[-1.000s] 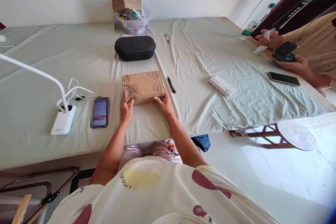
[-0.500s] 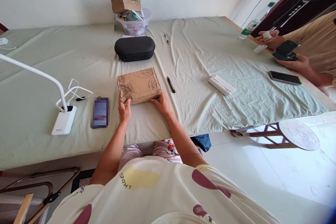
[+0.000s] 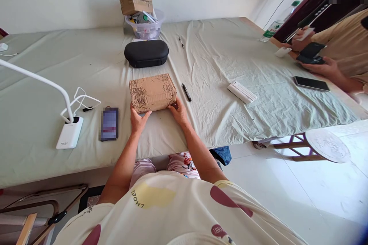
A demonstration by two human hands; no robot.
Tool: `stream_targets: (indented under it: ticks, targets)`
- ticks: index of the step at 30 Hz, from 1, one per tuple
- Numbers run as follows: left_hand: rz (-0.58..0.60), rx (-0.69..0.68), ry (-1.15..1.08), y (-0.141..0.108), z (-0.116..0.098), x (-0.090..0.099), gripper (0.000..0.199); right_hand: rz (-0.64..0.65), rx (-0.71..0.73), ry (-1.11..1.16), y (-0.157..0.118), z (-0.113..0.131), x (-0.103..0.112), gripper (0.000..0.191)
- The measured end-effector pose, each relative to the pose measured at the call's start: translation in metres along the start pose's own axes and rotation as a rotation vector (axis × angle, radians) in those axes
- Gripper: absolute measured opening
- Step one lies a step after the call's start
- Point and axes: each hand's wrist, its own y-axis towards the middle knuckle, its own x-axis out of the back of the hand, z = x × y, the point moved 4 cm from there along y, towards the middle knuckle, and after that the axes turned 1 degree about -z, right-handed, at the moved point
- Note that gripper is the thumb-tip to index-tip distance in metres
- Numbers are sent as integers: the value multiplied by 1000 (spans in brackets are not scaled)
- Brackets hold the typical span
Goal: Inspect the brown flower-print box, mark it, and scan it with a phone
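Rectangular brown cardboard box with black scribbles (image 3: 152, 91) farther left than 1 second ago, bare left hand (image 3: 138, 120) with thumb now stretched rightward along its near edge

Matt cardboard box (image 3: 153, 91); creased, matt cloth (image 3: 212, 122).

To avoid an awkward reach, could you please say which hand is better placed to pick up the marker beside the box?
Probably the right hand: it holds the box on the side nearer the marker; the left hand is farther away.
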Motion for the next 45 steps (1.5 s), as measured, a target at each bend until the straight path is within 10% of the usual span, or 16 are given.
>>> stream_targets:
  ticks: [18, 26, 45]
  targets:
    - [1, 25, 100, 0, 15, 0, 95, -31, -7, -40, -2, -4, 2, 65]
    - [105, -55, 72, -2, 1, -2, 82, -198, 127, -134, -8, 15, 11, 100]
    - [186, -111, 118, -2, -11, -5, 86, -298, 78, -37, -4, 8, 23, 65]
